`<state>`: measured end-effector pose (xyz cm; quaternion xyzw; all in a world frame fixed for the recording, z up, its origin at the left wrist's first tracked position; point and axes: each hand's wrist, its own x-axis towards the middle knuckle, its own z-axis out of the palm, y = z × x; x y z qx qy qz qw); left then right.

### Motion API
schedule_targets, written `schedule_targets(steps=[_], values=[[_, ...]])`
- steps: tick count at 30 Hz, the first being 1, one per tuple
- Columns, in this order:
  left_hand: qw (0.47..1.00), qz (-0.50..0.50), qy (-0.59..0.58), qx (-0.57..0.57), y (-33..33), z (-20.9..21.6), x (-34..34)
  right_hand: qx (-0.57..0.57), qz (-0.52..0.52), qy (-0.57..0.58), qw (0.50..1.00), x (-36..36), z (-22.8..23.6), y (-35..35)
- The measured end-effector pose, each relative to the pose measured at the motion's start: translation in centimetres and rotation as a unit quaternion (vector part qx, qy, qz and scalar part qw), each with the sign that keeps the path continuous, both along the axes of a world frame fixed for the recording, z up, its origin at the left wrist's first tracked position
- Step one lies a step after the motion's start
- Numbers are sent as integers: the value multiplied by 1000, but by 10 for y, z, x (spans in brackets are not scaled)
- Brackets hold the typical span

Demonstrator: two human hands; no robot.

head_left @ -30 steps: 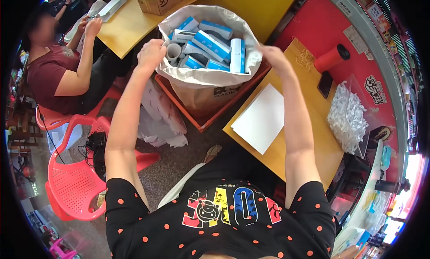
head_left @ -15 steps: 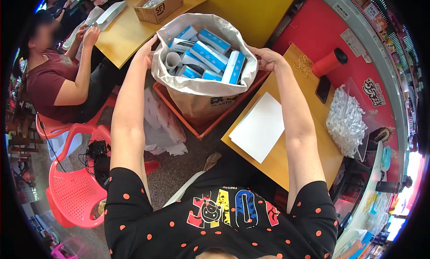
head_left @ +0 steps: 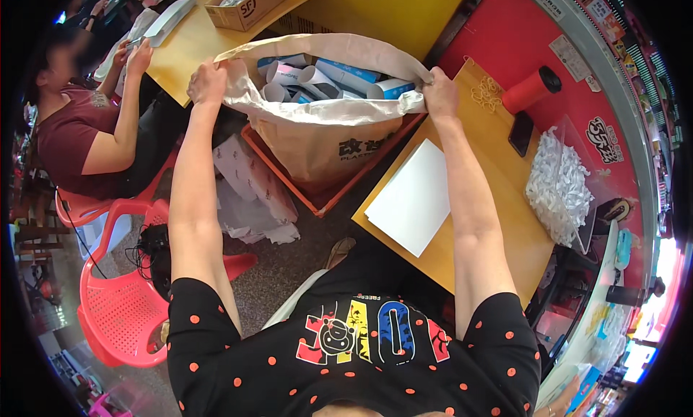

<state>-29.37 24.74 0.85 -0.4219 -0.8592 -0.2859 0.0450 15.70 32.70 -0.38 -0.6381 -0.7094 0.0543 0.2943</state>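
Observation:
A large brown paper sack [head_left: 303, 146] with a pale inner lining stands in an orange crate [head_left: 317, 204]. My left hand [head_left: 208, 83] is closed on the left end of its rim, and my right hand [head_left: 440, 94] grips the right end. Between them the mouth is stretched into a wide, narrow oval. Inside lie several blue-and-white rolled paper tubes [head_left: 317, 79], partly hidden by the front edge of the rim. The fingertips are tucked behind the sack's edge.
On the right-hand table are a stack of white paper [head_left: 411, 197], rubber bands [head_left: 486, 94], a red tumbler [head_left: 532, 90], a phone [head_left: 520, 133] and a bin of white twisted pieces [head_left: 559, 190]. A co-worker [head_left: 86, 135] sits at left near a red chair [head_left: 123, 309].
Both hands have moved outward along the sack's rim, pulling the round mouth into a wide, flattened one. The tubes now sit lower and show less.

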Motion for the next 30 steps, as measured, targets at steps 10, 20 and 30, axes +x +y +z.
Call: schedule_targets(steps=[10, 20, 30], values=[[649, -50, -730, 209, 22, 40, -22, -143, 13, 318, 937, -12, 71, -8], [578, -260, -770, 74, -112, -25, 70, -441, 124, 546, 701, 47, 14, -42], [664, -210, -702, 153, -99, -16, 89, -313, 156, 377, 858, 21, 13, -56]])
